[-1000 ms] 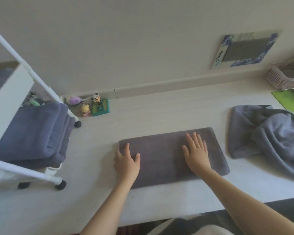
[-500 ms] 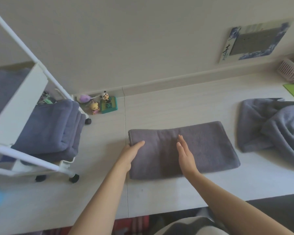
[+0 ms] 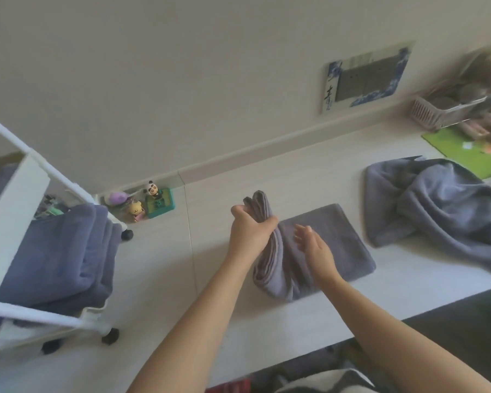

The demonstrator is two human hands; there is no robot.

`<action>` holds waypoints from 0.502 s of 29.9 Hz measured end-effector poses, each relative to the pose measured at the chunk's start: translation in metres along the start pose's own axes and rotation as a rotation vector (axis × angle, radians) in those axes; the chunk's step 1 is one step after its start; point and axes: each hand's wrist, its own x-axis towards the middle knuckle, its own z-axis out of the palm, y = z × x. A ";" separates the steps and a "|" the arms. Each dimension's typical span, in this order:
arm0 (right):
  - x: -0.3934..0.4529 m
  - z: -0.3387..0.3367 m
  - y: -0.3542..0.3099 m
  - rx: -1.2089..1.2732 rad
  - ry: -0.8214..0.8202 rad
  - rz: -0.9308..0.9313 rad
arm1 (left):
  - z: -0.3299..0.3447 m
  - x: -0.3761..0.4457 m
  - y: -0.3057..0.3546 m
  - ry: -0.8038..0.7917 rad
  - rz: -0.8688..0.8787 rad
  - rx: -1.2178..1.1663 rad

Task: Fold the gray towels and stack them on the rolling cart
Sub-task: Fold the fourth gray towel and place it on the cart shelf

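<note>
A folded gray towel [image 3: 335, 239] lies on the white table in front of me. My left hand [image 3: 248, 232] grips its left end and holds that end lifted up over the middle. Beside it, my right hand [image 3: 313, 249] rests edge-on across the towel's middle, fingers straight. A stack of folded gray towels [image 3: 60, 251] sits on a shelf of the white rolling cart [image 3: 9, 205] at the left. A crumpled gray towel [image 3: 442, 214] lies at the right of the table.
Small toy figures [image 3: 148, 204] stand against the wall between cart and towel. A pink basket [image 3: 448, 110] and a green mat [image 3: 462, 150] sit at the far right. The table's front edge runs just below the towel.
My left hand has taken hold of the towel's left end and raised it toward the right. My right hand has turned onto its edge at the towel's middle.
</note>
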 end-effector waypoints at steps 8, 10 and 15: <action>0.026 -0.090 0.009 0.048 0.195 0.202 | 0.089 0.009 0.037 0.009 0.097 0.062; 0.030 -0.110 0.010 0.155 0.102 0.246 | 0.121 0.010 0.040 -0.021 0.101 0.040; 0.033 -0.131 0.003 0.106 -0.160 0.264 | 0.167 0.013 0.031 -0.048 0.088 0.046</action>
